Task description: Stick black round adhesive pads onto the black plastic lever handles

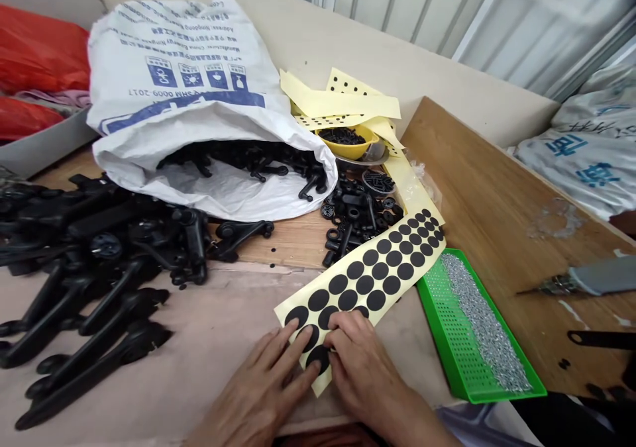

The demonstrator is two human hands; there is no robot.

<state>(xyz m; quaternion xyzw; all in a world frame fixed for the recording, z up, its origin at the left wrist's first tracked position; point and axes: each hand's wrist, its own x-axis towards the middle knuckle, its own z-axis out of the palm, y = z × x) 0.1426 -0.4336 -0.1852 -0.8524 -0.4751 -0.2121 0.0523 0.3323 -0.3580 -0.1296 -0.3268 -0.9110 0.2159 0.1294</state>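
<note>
A yellow backing sheet [368, 275] covered with several black round stickers lies slantwise on the table. My left hand [263, 387] rests on its near end, fingers stretched flat over the sheet and holding it down. My right hand [362, 364] is beside it, fingers curled and pinching at a black sticker [318, 356] near the sheet's lower corner.
A pile of black plastic handles [94, 275] fills the left. A white woven sack [199, 116] spills more of them. Small black parts [355, 215], a yellow bowl [350, 144], used yellow sheets [342, 102], a green tray of screws [472, 328] and a power screwdriver [591, 278] lie to the right.
</note>
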